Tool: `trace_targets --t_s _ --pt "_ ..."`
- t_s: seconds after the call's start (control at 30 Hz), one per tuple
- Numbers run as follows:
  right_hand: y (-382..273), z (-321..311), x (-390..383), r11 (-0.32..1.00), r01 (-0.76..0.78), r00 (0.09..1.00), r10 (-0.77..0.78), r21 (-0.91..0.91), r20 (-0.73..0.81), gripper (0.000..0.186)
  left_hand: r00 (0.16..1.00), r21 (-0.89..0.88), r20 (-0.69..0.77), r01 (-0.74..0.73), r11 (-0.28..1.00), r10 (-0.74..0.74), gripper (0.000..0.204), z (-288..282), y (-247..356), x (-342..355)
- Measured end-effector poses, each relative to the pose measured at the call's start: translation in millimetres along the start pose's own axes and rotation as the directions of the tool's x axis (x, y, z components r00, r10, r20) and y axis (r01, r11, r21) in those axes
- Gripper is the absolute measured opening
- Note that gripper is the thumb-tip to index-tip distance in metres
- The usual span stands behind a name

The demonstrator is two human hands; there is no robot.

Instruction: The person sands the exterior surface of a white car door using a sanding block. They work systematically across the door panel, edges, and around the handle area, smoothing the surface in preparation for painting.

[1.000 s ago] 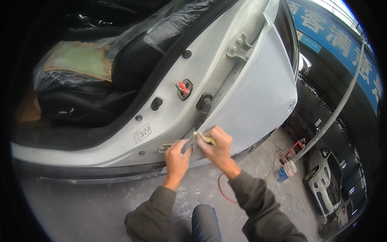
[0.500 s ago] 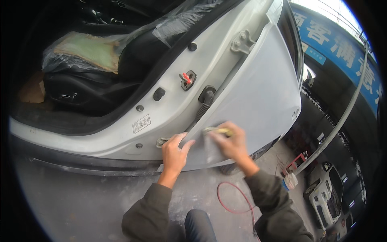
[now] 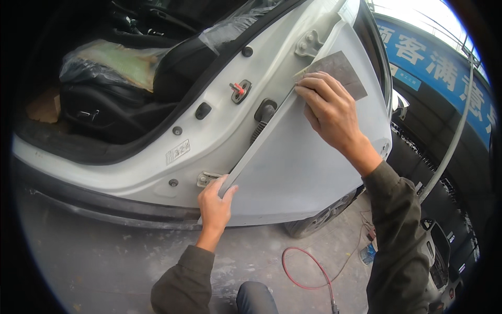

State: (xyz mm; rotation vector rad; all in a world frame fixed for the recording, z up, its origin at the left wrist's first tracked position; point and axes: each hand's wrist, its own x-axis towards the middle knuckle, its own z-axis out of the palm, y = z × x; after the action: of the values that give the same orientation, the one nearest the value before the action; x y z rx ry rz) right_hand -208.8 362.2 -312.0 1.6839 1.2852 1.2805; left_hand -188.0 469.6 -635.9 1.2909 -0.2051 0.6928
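Pinching the free edge of the pale grey door (image 3: pixel 308 157) near its lower hinge (image 3: pixel 208 179), our left hand (image 3: pixel 215 205) sets its thumb on the outer face, with its fingers curled over the edge. Our right hand (image 3: pixel 330 109) holds a thin dark sheet (image 3: pixel 342 73) at the door's far end, to the right of the upper hinge (image 3: pixel 308 44); its fingers are bent and close together. To the left lies a seat (image 3: pixel 107 118) partly under clear plastic (image 3: pixel 230 30); a red hose (image 3: pixel 303 287) curls on the floor (image 3: pixel 246 254) below the door.
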Motion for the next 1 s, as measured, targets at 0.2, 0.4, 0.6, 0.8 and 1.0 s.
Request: trace_targets --t_s 0.2,0.4,0.6,0.8,1.0 --pt "-70.4 40.2 -40.0 0.993 -0.001 0.996 0.011 0.116 -0.085 0.034 0.999 0.019 0.029 -0.018 1.0 0.017 0.035 -5.0 -4.2 2.7" --pt "-134.3 67.7 -69.4 0.958 0.192 0.981 -0.194 0.213 -0.01 0.034 0.995 0.122 0.035 -0.094 0.988 0.09 0.04 -9.1 -9.1 8.3" --pt "-25.4 26.6 -37.0 0.999 0.004 0.998 -0.008 -0.053 -0.067 0.04 0.998 0.038 0.069 -0.015 0.999 0.012 0.038 -3.9 -5.3 7.6" --pt "-157.8 88.5 -95.0 0.978 -0.05 0.996 0.064 0.201 -0.068 0.036 0.994 0.134 0.047 -0.107 0.985 0.101 0.036 -9.3 -21.1 7.8" --pt "-108.9 75.3 -80.1 0.978 0.164 0.986 -0.161 0.13 -0.031 0.038 0.997 0.158 0.053 -0.067 0.985 0.06 0.031 -25.6 -10.7 6.0"
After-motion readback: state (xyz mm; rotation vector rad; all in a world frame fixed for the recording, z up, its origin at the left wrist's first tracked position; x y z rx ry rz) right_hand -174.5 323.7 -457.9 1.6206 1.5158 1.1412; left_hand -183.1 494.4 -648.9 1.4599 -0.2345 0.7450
